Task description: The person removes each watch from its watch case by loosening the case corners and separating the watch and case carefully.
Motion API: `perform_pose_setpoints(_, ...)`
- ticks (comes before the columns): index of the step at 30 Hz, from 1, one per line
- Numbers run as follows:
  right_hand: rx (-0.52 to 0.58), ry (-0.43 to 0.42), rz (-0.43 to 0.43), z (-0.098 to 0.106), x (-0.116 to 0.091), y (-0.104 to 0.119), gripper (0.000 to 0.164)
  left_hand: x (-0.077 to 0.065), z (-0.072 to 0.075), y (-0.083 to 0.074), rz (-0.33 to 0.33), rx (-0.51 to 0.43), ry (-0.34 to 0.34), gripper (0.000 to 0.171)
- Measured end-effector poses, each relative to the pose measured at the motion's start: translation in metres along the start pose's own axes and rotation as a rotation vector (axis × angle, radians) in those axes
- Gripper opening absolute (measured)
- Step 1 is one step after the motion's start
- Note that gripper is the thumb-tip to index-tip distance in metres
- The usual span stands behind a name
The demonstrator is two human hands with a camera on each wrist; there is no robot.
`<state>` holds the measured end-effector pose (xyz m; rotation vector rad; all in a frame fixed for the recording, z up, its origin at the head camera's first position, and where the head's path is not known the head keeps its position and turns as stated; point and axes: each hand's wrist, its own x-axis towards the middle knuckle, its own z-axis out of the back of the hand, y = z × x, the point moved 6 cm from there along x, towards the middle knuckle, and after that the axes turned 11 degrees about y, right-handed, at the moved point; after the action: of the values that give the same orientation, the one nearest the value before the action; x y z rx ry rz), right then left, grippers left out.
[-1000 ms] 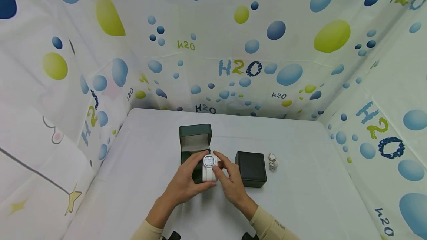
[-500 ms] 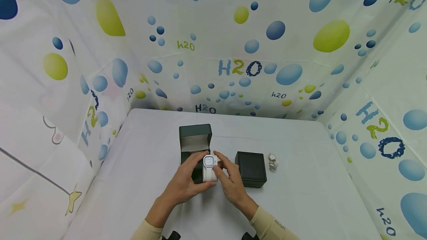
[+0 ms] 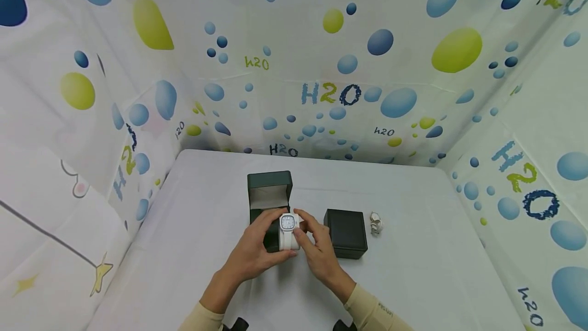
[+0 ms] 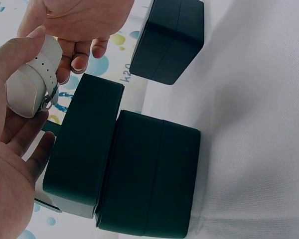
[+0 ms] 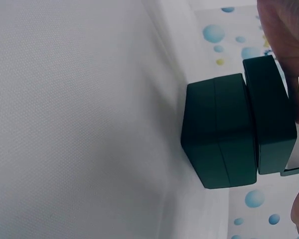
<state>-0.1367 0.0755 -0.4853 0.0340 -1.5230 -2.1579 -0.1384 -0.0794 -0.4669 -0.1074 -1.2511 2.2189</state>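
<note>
1. Watch (image 3: 288,223) is white, strapped round what looks like a white cushion (image 4: 22,92), held face up between both hands over the near side of the open box (image 3: 269,180). Left wrist view puts it above the rim, not seated.
2. Left hand (image 3: 253,251): gripping. Thumb on the near side, fingers round the left and far sides; this looks like the supporting hand.
3. Right hand (image 3: 322,257): thumb and forefinger closed on the watch's right edge. Can't tell whether they're on the crown; too small.
4. Strap is buckled, seen from the left wrist. Box lid is up on the far side.
5. Step in hand, my read: handling or adjusting the watch on its cushion, box standing ready. Not stowed yet.
6. Next move, if it's stowing: square the cushion to the opening, keep the face up, free the right fingers, lower with the left. Watch for fingers catching the rim.
7. Right of the hands: a closed box (image 3: 345,231), then a silver watch (image 3: 375,223) lying loose on the table (image 3: 422,249), untouched by either hand.
</note>
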Motion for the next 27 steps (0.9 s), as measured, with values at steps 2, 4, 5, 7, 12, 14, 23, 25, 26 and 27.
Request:
perform_pose_setpoints(2,-0.002,0.001,-0.004,0.0001,0.0002,-0.0008,0.04,0.0001,0.0,0.0001,-0.002,0.001,-0.002,0.086)
perform_pose_setpoints(4,-0.002,0.001,-0.005,0.0002,0.0002,-0.0009,0.04,0.0,0.0,0.0001,-0.004,0.004,-0.004,0.087)
perform_pose_setpoints(5,-0.001,0.001,-0.004,0.0003,0.0002,-0.0008,0.039,-0.0001,0.0,0.0001,-0.004,0.006,-0.006,0.087)
perform_pose_setpoints(7,0.004,0.002,-0.001,0.0003,0.0003,-0.0005,0.039,-0.0002,0.0001,0.0,-0.005,0.009,-0.01,0.088)
perform_pose_setpoints(12,0.005,0.009,0.0,0.0001,0.0006,-0.0002,0.04,-0.0002,0.0006,-0.0004,-0.009,0.005,-0.018,0.088)
perform_pose_setpoints(14,0.007,0.012,-0.004,0.0002,0.0006,-0.0002,0.04,-0.0002,0.0007,-0.0006,-0.012,0.002,-0.018,0.089)
perform_pose_setpoints(23,0.022,0.018,-0.009,-0.0002,0.0002,0.0006,0.039,0.0,0.0013,-0.0009,-0.015,0.0,-0.027,0.087)
perform_pose_setpoints(25,0.016,0.015,-0.007,-0.0002,0.0003,0.0006,0.039,-0.0001,0.0012,-0.0009,-0.013,-0.004,-0.029,0.087)
perform_pose_setpoints(26,0.014,0.012,-0.003,-0.0001,0.0003,0.0007,0.039,-0.0002,0.0011,-0.0008,-0.01,-0.006,-0.029,0.087)
perform_pose_setpoints(27,0.012,0.009,0.0,0.0,0.0004,0.0008,0.039,-0.0001,0.001,-0.0009,-0.01,-0.005,-0.028,0.087)
